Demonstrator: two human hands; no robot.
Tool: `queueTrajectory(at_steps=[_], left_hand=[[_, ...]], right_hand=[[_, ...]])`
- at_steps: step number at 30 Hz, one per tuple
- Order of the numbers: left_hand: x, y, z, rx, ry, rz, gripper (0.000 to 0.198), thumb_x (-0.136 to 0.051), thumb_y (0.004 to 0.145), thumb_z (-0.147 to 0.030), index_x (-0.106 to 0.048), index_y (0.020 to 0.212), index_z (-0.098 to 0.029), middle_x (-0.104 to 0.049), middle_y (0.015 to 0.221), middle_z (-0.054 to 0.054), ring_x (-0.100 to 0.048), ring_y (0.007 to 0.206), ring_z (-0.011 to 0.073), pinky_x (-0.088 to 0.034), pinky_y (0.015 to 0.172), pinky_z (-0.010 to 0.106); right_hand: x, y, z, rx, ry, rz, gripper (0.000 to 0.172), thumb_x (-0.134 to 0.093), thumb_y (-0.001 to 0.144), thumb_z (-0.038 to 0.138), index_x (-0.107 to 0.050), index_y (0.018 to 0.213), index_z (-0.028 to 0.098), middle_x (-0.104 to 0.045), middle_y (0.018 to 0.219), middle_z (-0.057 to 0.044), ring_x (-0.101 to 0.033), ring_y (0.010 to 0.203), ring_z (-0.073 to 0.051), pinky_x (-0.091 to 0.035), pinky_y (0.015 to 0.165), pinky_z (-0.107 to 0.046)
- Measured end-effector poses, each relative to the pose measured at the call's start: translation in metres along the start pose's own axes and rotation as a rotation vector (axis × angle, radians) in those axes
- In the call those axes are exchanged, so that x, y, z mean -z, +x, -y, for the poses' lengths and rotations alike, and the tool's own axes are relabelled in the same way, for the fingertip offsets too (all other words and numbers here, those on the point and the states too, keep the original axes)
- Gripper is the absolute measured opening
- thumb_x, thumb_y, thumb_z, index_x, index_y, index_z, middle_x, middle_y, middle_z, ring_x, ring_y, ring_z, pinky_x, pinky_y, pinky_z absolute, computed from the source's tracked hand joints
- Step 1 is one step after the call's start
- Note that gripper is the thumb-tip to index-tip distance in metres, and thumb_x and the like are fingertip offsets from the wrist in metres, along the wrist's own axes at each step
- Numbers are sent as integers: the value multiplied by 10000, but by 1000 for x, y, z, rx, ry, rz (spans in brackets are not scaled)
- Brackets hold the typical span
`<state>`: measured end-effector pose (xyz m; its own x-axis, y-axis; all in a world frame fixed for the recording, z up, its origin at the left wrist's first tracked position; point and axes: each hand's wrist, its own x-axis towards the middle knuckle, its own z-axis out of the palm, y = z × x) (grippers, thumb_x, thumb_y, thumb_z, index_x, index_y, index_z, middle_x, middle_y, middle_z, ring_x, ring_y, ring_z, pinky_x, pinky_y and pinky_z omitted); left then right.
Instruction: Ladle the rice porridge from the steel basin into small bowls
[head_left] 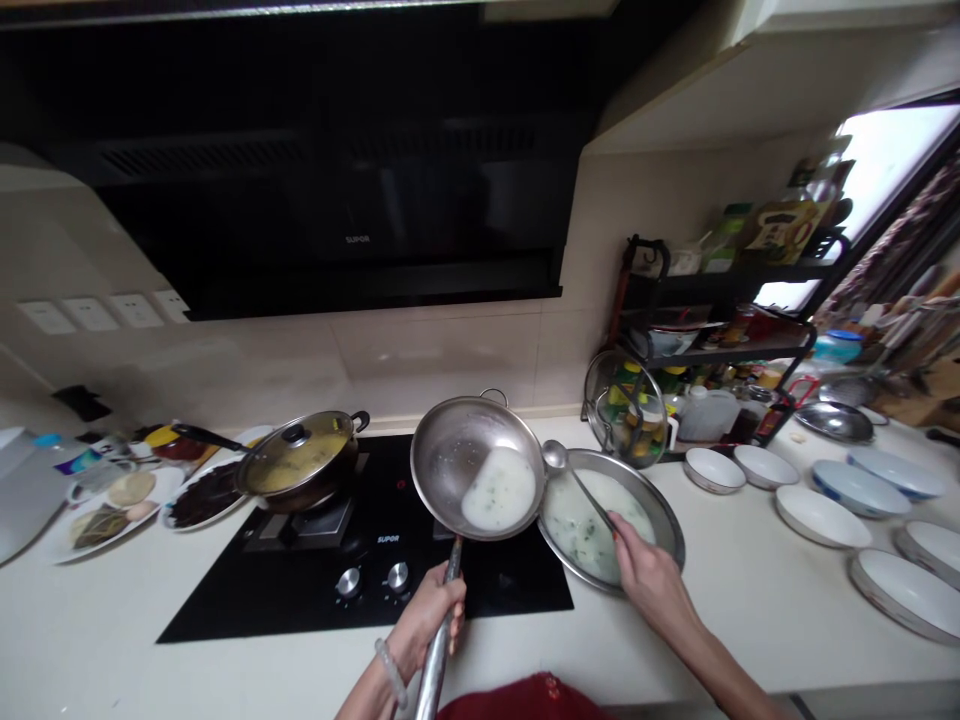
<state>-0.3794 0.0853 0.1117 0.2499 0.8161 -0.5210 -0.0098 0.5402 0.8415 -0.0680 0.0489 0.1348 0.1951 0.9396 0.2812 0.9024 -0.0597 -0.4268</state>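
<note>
Head view showed a steel pan [465, 450] held up over the right half of the black cooktop [300, 590], tipped to the right so that its lowered rim overlapped the left rim of a wide metal basin [664, 510]. The pan was shiny and round. Its upper part was bare apart from a few specks, and a pale, milky soup [499, 488] flecked with green was pooled against the lowered side. The left hand [429, 615], with a light bracelet [391, 672] on its wrist, had its fingers wrapped tight around the pan's long metal handle [439, 650] near the front edge of the countertop [750, 600]. The right hand [646, 575] reached over the basin with its fingers closed on the thin stem of a ladle [555, 456], whose bowl lay where the pan's rim met the basin's. The basin stood on the countertop just beside the cooktop's right edge and held more of the same white soup. On the cooktop's left half sat a dark pot under a glass lid [300, 465]. Plates of food [202, 495] lay toward the countertop's left end, and empty white dishes [821, 515] ran along its right end.
</note>
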Motion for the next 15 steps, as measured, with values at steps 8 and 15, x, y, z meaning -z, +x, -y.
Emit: queueTrajectory(at_steps=[8,15], left_hand=[[-2,-4,-4,-3,22,9,174,-535,657,-224,-369,711,-228,-419,459,-81,-325,325,62,-295,304,165],[-1,-3,-2,-11,19,5,167,-503,616,-190,-369,707,-230,-421,450,-79,-321,319,68,-292,274,168]], right_hand=[[-18,22,31,24,-118,143,472,-390,848,175,-590,1276,155,-749,812,-120,-686,683,-252,-489,653,-318],[-30,33,39,-189,369,120,361,-478,780,212,-691,1060,133,-726,792,-126,-669,795,-268,-468,755,-350]])
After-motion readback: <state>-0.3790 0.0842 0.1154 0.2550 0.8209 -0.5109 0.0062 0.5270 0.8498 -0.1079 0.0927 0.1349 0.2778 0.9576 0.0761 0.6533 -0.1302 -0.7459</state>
